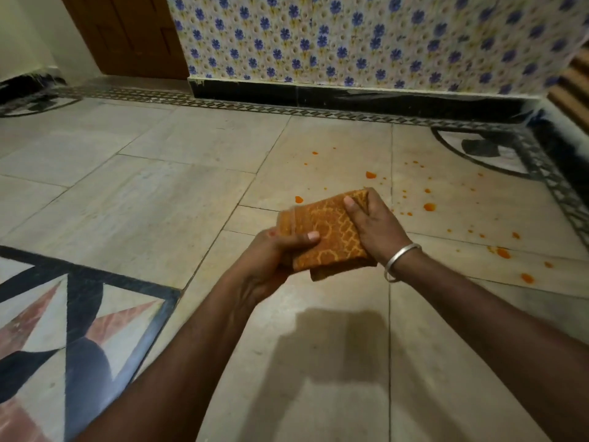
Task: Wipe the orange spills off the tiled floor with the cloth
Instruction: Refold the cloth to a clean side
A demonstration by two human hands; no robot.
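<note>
1. Orange and yellow with a net-like pattern, the cloth [322,231] is folded into a thick pad. It is held up in the air above the tiled floor [159,186], not touching it.
2. The long side of the cloth runs from low near the person up and away toward the wall [350,36]. Its far end tips a bit to the right.
3. The left hand [271,260] grips the near left edge of the cloth. The thumb lies on top and the fingers curl under it.
4. The right hand [373,224] grips the far right edge. Its thumb presses on top and its fingers wrap over the far corner. A silver bangle [400,261] sits on that wrist.
5. Both hands are closed on the cloth, one at each end.
6. The orange spills [429,206] are dots and blobs on the floor. Most lie to the right of the cloth and past it. One blob sits just left of its far end.
7. The wall at the back has blue flowers. A brown door [127,33] stands to its left.
8. A dark shadow of the cloth falls on the floor, nearer to the person.
</note>
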